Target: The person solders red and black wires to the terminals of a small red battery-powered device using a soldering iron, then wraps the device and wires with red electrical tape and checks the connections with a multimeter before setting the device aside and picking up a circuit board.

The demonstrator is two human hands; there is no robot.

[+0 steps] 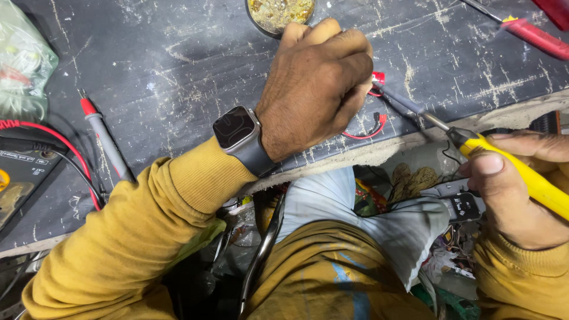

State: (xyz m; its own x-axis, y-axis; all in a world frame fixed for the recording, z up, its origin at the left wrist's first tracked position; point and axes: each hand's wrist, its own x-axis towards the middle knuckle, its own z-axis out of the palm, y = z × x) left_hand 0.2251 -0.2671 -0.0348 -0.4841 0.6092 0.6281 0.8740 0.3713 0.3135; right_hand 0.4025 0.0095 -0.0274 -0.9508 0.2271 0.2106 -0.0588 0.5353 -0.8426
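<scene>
Left grip (pixel 320 83) clenched at centre top of the frame, pinching a small red connector (pixel 378 77) with thin red wires (pixel 364 135) against the scratched dark tabletop (pixel 178 71). Right grip (pixel 515 189) at right edge, closed around the yellow handle of a soldering iron (pixel 510 163), metal tip touching the connector. Smartwatch (pixel 236 127) on left wrist. Red-tipped probe (pixel 105 139) lying at left, multimeter (pixel 18 178) at far left edge. Round tin (pixel 278 13) at top edge, just beside left knuckles.

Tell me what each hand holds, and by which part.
Right hand grips the soldering iron by its yellow handle. Left hand pinches a small red connector; the exact hold is hidden.
</scene>
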